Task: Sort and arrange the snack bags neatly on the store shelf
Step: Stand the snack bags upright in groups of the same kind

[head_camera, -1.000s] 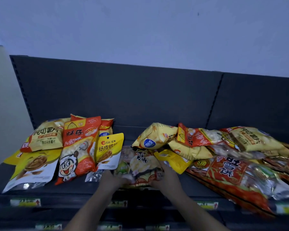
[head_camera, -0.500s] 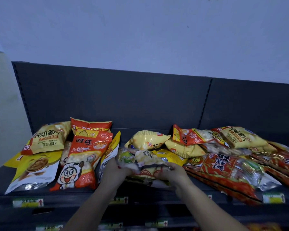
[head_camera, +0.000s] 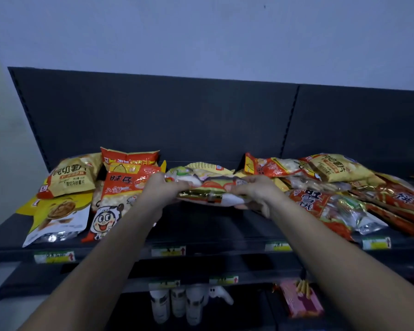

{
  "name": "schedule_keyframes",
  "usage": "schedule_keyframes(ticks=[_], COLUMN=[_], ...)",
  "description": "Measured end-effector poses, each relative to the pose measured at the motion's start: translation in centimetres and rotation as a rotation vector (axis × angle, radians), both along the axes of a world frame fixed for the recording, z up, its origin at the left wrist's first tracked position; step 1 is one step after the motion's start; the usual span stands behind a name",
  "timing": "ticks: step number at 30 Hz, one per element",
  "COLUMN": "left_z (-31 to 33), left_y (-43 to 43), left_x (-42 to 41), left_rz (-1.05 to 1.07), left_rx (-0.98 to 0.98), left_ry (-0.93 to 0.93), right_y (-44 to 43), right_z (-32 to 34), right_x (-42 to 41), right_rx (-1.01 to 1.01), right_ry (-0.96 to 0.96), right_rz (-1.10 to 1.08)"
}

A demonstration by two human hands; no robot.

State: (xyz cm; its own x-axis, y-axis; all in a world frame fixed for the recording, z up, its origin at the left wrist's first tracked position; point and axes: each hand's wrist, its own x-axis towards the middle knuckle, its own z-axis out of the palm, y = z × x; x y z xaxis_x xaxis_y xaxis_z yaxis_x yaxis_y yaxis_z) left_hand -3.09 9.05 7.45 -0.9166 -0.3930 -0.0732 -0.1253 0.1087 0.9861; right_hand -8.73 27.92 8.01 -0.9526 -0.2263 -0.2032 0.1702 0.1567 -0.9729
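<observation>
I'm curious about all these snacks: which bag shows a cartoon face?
The red-and-orange snack bag just left of the left hand; its lower part shows a wide-eyed grinning cartoon face, which no other visible bag has.

**Snack bags crowd 2 ends of a dark store shelf**

A dark shelf [head_camera: 201,225] with a dark back panel [head_camera: 165,120] carries 2 groups of snack bags, with a bare stretch between them at the front. At left, a yellow chip bag [head_camera: 69,177] sits toward the back beside a red-orange bag [head_camera: 129,157]. In front of them lie a yellow-and-white pouch [head_camera: 55,216] and, just beside it, a red bag with a cartoon face [head_camera: 115,201]. At right, a red bag of white pieces [head_camera: 273,167] and a second yellow chip bag [head_camera: 339,167] top a loose pile. Below them a red-and-clear cracker bag [head_camera: 325,209] slopes toward the front edge. Pale price tags [head_camera: 54,256] with red arrows line the front lip.
</observation>
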Motion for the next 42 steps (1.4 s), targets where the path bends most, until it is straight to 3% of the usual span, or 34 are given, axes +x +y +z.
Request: schedule_keyframes(ticks=[10, 16, 20, 25, 34, 42], left_z=[4.4, 6.1, 4.1, 1.0, -0.8, -1.3], left_y=[-0.3, 1.1, 2.3, 4.8, 16.6, 35.0], left_x=[0.4, 0.4, -0.1, -1.5, -6.8, -14.3], left_rz=[-0.032, -0.023, -0.017, -0.103, -0.342, -0.548], left_rx=[-0.129, -0.152, -0.181, -0.164, -0.333, -0.47], left_ry=[0.069, 0.209, 0.307, 0.298, 0.386, 0.437], right_y=[1.3, 2.3, 3.6, 6.6, 18.3, 36.8], right_z=[4.8, 7.6, 5.1, 0.3, -2.9, -2.6], right_x=[1.1, 1.0, 0.9, 0.2, -0.5, -2.8], right_rx=[0.066, 0.053, 0.081, 0.1, 0.19, 0.497], right_ry=[0.121, 0.387, 0.533, 0.632, 0.691, 0.708], right_rz=[0.018, -0.044, -0.091, -0.192, -0.408, -0.6])
